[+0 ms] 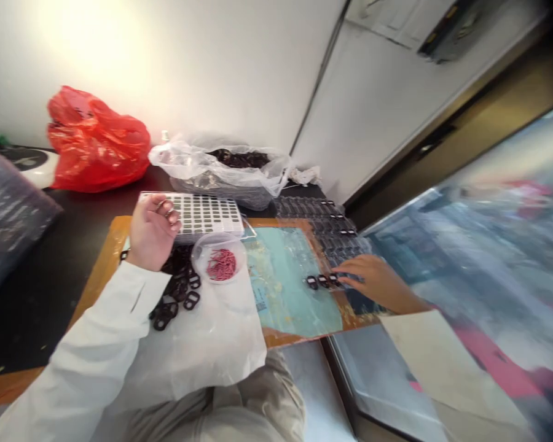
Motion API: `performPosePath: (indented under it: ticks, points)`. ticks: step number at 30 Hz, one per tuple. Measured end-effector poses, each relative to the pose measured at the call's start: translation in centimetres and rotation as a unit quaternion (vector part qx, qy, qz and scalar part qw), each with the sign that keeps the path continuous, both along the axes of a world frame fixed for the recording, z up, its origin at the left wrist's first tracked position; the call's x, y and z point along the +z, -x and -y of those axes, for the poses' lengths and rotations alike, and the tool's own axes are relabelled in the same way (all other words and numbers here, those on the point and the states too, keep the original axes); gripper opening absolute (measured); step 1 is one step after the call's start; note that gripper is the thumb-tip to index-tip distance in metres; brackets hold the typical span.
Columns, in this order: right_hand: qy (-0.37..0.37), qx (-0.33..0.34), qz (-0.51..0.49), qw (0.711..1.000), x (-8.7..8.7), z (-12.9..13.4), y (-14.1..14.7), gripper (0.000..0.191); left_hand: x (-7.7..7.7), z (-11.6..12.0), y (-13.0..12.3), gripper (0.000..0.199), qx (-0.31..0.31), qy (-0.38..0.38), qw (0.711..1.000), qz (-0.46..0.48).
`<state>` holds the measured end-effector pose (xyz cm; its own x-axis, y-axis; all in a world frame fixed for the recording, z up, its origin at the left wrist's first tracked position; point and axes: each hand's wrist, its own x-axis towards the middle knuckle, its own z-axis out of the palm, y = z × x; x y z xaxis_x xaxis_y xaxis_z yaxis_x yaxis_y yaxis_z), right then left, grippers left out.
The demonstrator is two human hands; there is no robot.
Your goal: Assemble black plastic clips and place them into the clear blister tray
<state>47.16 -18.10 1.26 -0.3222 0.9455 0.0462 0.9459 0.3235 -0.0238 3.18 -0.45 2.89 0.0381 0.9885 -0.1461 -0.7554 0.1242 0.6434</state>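
Observation:
My left hand (155, 230) is raised, palm up with its fingers curled, over the left edge of a white sheet with rows of small dark pieces (207, 215); whether it holds anything is too small to tell. At the right, my right hand (373, 279) has its fingertips on the rightmost of three small black parts (322, 281) lying in a row on the light blue mat (281, 270). A pile of black ring-like parts (179, 291) lies below my left hand. Beside it stands a round clear dish (221, 258) of thin pink pieces.
Clear trays (313, 215) with dark parts lie behind my right hand. A red plastic bag (96, 144) and an open clear bag of dark parts (230, 175) stand by the wall. White paper (212, 331) covers the front edge. A plastic-wrapped block (13, 215) is at far left.

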Motion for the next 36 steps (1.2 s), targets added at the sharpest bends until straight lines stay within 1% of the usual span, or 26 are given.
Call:
performPosePath:
  ticks: [2,3,4,5,7,9,11,13,15,17,19,22,25,26,28,29,31,33,36]
  points:
    - [-0.096,0.01,-0.004,0.995,2.2,-1.0,1.2,0.034,-0.4,-0.2,0.0,0.027,0.016,0.003,1.0,0.019]
    - [-0.133,0.026,-0.007,0.991,3.4,-1.7,2.4,0.034,-0.6,-0.3,0.1,0.027,0.02,0.001,0.999,0.026]
    - [-0.161,0.033,-0.012,0.986,4.6,-2.3,4.2,0.033,-0.8,-0.4,0.2,0.027,0.024,-0.004,0.999,0.037]
    - [-0.174,0.046,-0.017,0.984,5.6,-3.0,6.5,0.03,-1.0,-0.5,0.3,0.028,0.027,-0.009,0.999,0.046]
    - [-0.195,0.088,-0.051,0.976,6.7,-4.3,12.4,0.023,-1.2,-0.6,0.7,0.032,0.032,-0.022,0.997,0.066]
    - [-0.171,0.132,-0.082,0.973,6.5,-5.5,18.9,0.016,-1.1,-0.5,1.1,0.036,0.036,-0.038,0.995,0.084]
    - [-0.151,0.165,-0.093,0.97,5.2,-6.7,24.8,0.012,-1.0,-0.5,1.4,0.039,0.043,-0.053,0.993,0.095]
    - [-0.139,0.198,-0.073,0.968,3.5,-8.0,29.1,0.011,-0.9,-0.4,1.6,0.04,0.046,-0.066,0.992,0.099]
    - [-0.141,0.194,-0.041,0.97,2.0,-9.2,31.6,0.004,-0.9,-0.3,1.7,0.039,0.045,-0.073,0.991,0.104]
    - [-0.138,0.191,-0.012,0.972,0.9,-10.2,32.8,0.01,-1.1,-0.4,1.6,0.038,0.04,-0.08,0.99,0.112]
    - [-0.134,0.194,0.007,0.972,0.2,-10.7,33.2,0.014,-1.3,-0.4,1.6,0.036,0.04,-0.084,0.989,0.118]
    - [-0.125,0.201,0.004,0.972,-0.1,-11.0,33.2,0.014,-1.4,-0.5,1.7,0.031,0.046,-0.077,0.991,0.101]
    - [-0.092,0.192,-0.067,0.975,0.7,-11.1,32.8,0.005,-1.5,-0.6,1.7,0.024,0.048,-0.07,0.994,0.066]
    - [-0.072,0.18,-0.106,0.975,1.2,-11.2,32.5,0.002,-1.5,-0.7,1.7,0.022,0.047,-0.073,0.994,0.06]
    - [-0.022,0.141,-0.204,0.969,2.3,-11.6,31.7,0.005,-1.6,-0.8,1.6,0.017,0.045,-0.086,0.994,0.055]
    - [0.007,0.118,-0.26,0.958,2.9,-11.9,31.2,0.005,-1.7,-0.8,1.5,0.015,0.043,-0.092,0.993,0.053]
    - [0.063,0.076,-0.372,0.923,3.9,-12.4,30.2,0.004,-1.8,-0.8,1.3,0.014,0.044,-0.103,0.993,0.044]
    - [0.103,0.038,-0.472,0.874,4.5,-12.9,29.3,0.009,-1.9,-0.6,0.9,0.015,0.044,-0.116,0.992,0.017]
    - [0.128,-0.016,-0.587,0.799,4.6,-13.7,28.4,0.023,-2.2,-0.1,0.4,0.019,0.027,-0.141,0.988,-0.051]
